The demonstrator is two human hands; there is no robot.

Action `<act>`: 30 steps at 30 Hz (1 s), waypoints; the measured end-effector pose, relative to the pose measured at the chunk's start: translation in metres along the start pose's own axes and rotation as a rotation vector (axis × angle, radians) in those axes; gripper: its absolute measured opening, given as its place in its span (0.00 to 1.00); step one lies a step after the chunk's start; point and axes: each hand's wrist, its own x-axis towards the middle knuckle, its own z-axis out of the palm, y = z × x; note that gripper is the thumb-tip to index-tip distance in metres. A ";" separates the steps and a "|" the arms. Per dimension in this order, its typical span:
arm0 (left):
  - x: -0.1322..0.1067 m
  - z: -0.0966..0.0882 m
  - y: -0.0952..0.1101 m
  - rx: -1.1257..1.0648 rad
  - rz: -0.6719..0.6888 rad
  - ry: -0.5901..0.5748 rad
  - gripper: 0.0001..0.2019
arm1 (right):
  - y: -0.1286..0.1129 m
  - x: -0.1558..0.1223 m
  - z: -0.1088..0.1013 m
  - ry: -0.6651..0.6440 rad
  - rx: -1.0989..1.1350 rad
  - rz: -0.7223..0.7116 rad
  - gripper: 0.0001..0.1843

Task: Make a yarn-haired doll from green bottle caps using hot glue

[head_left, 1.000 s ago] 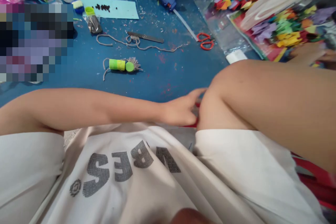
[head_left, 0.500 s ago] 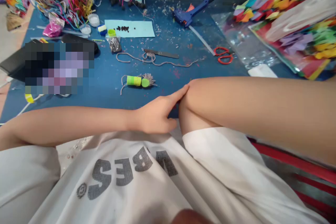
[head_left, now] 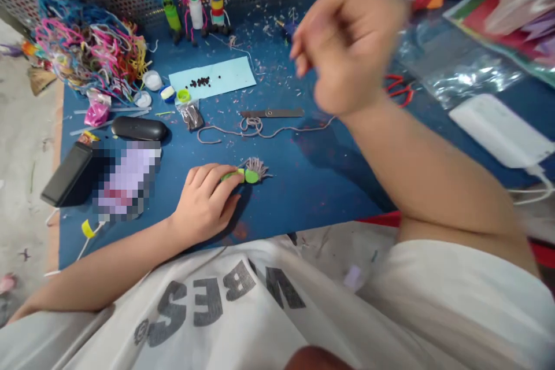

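My left hand [head_left: 206, 199] is closed on a small green yarn-haired doll [head_left: 251, 176] lying on the blue table. Its fingers cover most of the doll's body; the light green round head and grey yarn hair stick out to the right. My right hand [head_left: 351, 46] is raised over the back right of the table, smeared by motion, with its fingers curled. Just left of its fingertips a bit of the blue glue gun [head_left: 286, 29] shows. Behind the wrist lie red-handled scissors [head_left: 405, 92], partly covered. A grey yarn strand [head_left: 281, 132] and a dark flat blade [head_left: 277, 113] lie between the hands.
Three finished dolls [head_left: 195, 11] stand against a perforated metal panel. A yarn heap [head_left: 91, 52], black beads on a light blue card [head_left: 234, 75], a black case [head_left: 139, 128] and a phone-like blurred object [head_left: 128, 179] lie left. A white power bank [head_left: 498, 127] is right.
My left hand has moved left and taken hold of the green doll. My right arm has swung up from the front edge toward the glue gun. The view has shifted.
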 end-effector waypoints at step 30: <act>0.001 0.006 -0.015 -0.179 -0.381 -0.041 0.21 | -0.015 -0.111 0.036 -0.306 -0.011 -0.337 0.17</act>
